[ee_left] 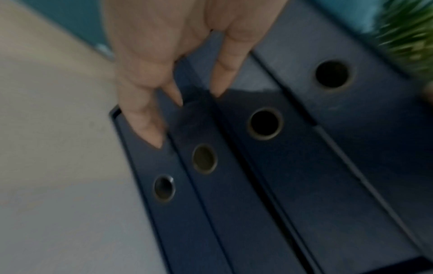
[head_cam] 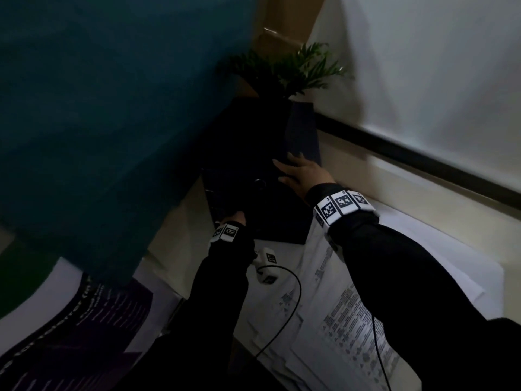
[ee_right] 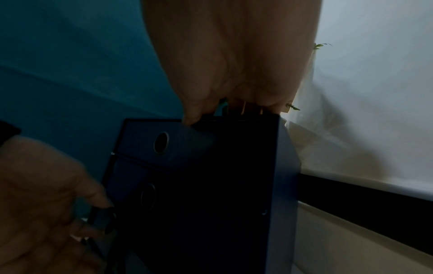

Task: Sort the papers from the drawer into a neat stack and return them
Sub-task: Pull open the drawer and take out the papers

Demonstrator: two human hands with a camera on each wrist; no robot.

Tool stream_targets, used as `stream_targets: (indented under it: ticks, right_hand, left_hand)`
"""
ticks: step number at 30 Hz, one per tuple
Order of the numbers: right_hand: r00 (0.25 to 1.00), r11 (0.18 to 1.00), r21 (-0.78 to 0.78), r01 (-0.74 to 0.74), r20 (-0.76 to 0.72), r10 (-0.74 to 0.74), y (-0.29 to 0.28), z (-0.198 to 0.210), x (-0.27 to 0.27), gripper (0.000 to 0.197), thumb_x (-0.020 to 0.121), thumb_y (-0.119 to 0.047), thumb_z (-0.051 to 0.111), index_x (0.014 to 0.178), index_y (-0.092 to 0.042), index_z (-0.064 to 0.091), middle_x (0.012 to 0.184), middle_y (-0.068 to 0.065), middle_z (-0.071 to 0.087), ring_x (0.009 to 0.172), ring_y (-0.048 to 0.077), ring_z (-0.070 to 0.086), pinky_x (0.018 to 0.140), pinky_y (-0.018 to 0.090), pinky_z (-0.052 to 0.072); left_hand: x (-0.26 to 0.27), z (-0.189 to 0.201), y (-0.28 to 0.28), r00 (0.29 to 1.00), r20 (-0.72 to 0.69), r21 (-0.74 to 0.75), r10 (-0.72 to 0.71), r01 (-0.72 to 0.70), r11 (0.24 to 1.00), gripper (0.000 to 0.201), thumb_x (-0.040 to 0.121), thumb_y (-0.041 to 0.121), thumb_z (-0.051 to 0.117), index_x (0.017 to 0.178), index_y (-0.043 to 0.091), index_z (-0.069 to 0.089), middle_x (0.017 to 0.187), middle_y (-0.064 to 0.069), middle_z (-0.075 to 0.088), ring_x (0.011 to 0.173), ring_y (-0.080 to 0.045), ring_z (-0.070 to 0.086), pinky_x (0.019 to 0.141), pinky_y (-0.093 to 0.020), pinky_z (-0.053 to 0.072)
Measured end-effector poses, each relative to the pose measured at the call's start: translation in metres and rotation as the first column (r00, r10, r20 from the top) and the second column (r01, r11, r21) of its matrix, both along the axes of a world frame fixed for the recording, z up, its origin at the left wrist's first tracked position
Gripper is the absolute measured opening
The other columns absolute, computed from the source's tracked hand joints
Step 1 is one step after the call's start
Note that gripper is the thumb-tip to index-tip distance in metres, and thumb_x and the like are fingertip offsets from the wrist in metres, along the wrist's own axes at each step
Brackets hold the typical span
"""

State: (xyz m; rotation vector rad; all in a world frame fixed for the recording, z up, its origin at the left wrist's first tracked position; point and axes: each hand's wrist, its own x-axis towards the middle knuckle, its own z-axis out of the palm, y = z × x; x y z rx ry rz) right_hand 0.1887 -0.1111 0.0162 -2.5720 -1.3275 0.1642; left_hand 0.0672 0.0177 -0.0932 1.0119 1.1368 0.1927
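Note:
Several dark blue ring binders stand side by side on the pale floor, spines with round finger holes facing me. My right hand grips the top edge of the right-hand binder, thumb on the front and fingers hooked behind. My left hand is lower at the left end of the row, where straight fingertips touch the spine tops. Loose white printed papers lie spread in an untidy overlap on the floor under my arms. No drawer is in sight.
A large teal surface looms at the left, right beside the binders. A green plant stands behind them. A white wall with a black skirting strip runs along the right. A purple printed poster lies at bottom left.

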Motion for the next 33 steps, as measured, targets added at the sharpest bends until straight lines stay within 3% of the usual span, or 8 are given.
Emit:
stream_targets:
  ticks: [8, 12, 16, 19, 22, 25, 29, 33]
  right_hand:
    - [0.998, 1.000, 0.010, -0.009, 0.055, 0.008, -0.003, -0.005, -0.001, 0.051, 0.097, -0.038, 0.042, 0.145, -0.039, 0.026, 0.158, 0.002, 0.019, 0.147, 0.026, 0.012, 0.117, 0.039, 0.018]
    - [0.998, 1.000, -0.010, -0.002, 0.056, 0.003, -0.002, -0.003, 0.000, 0.049, 0.098, -0.040, 0.039, 0.145, -0.041, 0.025, 0.158, 0.000, 0.018, 0.147, 0.025, 0.012, 0.116, 0.040, 0.019]
    - [0.998, 1.000, -0.024, 0.000, 0.061, 0.002, -0.002, -0.003, 0.000, 0.049, 0.097, -0.041, 0.040, 0.145, -0.042, 0.025, 0.158, -0.001, 0.018, 0.147, 0.024, 0.012, 0.115, 0.039, 0.020]
    - [0.998, 1.000, -0.011, -0.001, 0.067, 0.002, -0.002, -0.003, 0.000, 0.050, 0.097, -0.041, 0.041, 0.144, -0.042, 0.026, 0.158, -0.001, 0.019, 0.147, 0.023, 0.013, 0.115, 0.039, 0.020]
    - [0.998, 1.000, -0.015, 0.004, 0.061, -0.003, -0.001, -0.001, 0.001, 0.049, 0.097, -0.043, 0.041, 0.144, -0.042, 0.028, 0.158, -0.002, 0.020, 0.147, 0.023, 0.014, 0.115, 0.038, 0.022]
    - [0.998, 0.999, -0.032, 0.002, 0.061, -0.001, -0.001, 0.000, 0.001, 0.050, 0.096, -0.044, 0.041, 0.144, -0.043, 0.027, 0.158, -0.002, 0.020, 0.147, 0.023, 0.014, 0.115, 0.039, 0.022]
    - [0.998, 0.998, -0.059, -0.002, 0.060, 0.005, -0.002, 0.003, 0.000, 0.051, 0.097, -0.043, 0.040, 0.145, -0.042, 0.025, 0.158, -0.001, 0.018, 0.147, 0.024, 0.014, 0.115, 0.038, 0.022]
    - [0.998, 0.998, -0.056, -0.006, 0.059, 0.009, -0.002, 0.004, 0.001, 0.049, 0.097, -0.044, 0.039, 0.144, -0.042, 0.026, 0.158, -0.001, 0.019, 0.146, 0.023, 0.015, 0.115, 0.037, 0.022]
  left_hand:
    - [0.011, 0.015, -0.019, 0.999, 0.023, -0.058, 0.043, -0.042, 0.997, 0.034, 0.095, 0.020, 0.046, 0.124, 0.002, 0.051, 0.073, -0.009, 0.054, 0.064, -0.019, 0.054, 0.075, -0.034, 0.050]
    - [0.016, 0.025, -0.026, 0.996, 0.062, -0.117, 0.068, -0.060, 0.991, 0.042, 0.097, 0.025, 0.039, 0.133, 0.005, 0.045, 0.099, -0.014, 0.062, 0.080, -0.024, 0.059, 0.069, -0.034, 0.049]
    - [0.023, 0.040, -0.027, 0.983, 0.142, -0.176, 0.114, -0.089, 0.980, 0.046, 0.099, 0.025, 0.029, 0.139, 0.005, 0.037, 0.144, -0.014, 0.044, 0.131, -0.028, 0.046, 0.097, -0.036, 0.044]
    - [0.029, 0.052, -0.027, 0.955, 0.198, -0.296, 0.220, -0.156, 0.943, 0.044, 0.099, 0.028, 0.028, 0.133, 0.006, 0.046, 0.135, -0.007, 0.054, 0.128, -0.023, 0.049, 0.093, -0.032, 0.042]
    - [0.029, 0.050, -0.035, 0.934, 0.255, -0.347, 0.251, -0.154, 0.925, 0.039, 0.098, 0.036, 0.028, 0.107, 0.011, 0.057, 0.112, 0.000, 0.057, 0.088, -0.017, 0.057, 0.071, -0.025, 0.041]
    - [0.026, 0.053, -0.040, 0.945, 0.239, -0.305, 0.224, -0.146, 0.941, 0.045, 0.097, 0.032, 0.030, 0.131, 0.007, 0.046, 0.130, -0.008, 0.054, 0.065, -0.016, 0.045, 0.060, -0.027, 0.040]
    - [0.025, 0.062, -0.036, 0.958, 0.198, -0.280, 0.210, -0.150, 0.948, 0.035, 0.098, 0.035, 0.027, 0.078, 0.011, 0.045, 0.077, -0.005, 0.045, 0.063, -0.018, 0.045, 0.058, -0.029, 0.042]
    - [0.024, 0.060, -0.045, 0.948, 0.215, -0.376, 0.236, -0.143, 0.916, 0.042, 0.095, 0.045, 0.032, 0.106, 0.013, 0.056, 0.101, -0.004, 0.054, 0.098, -0.020, 0.056, 0.081, -0.030, 0.042]
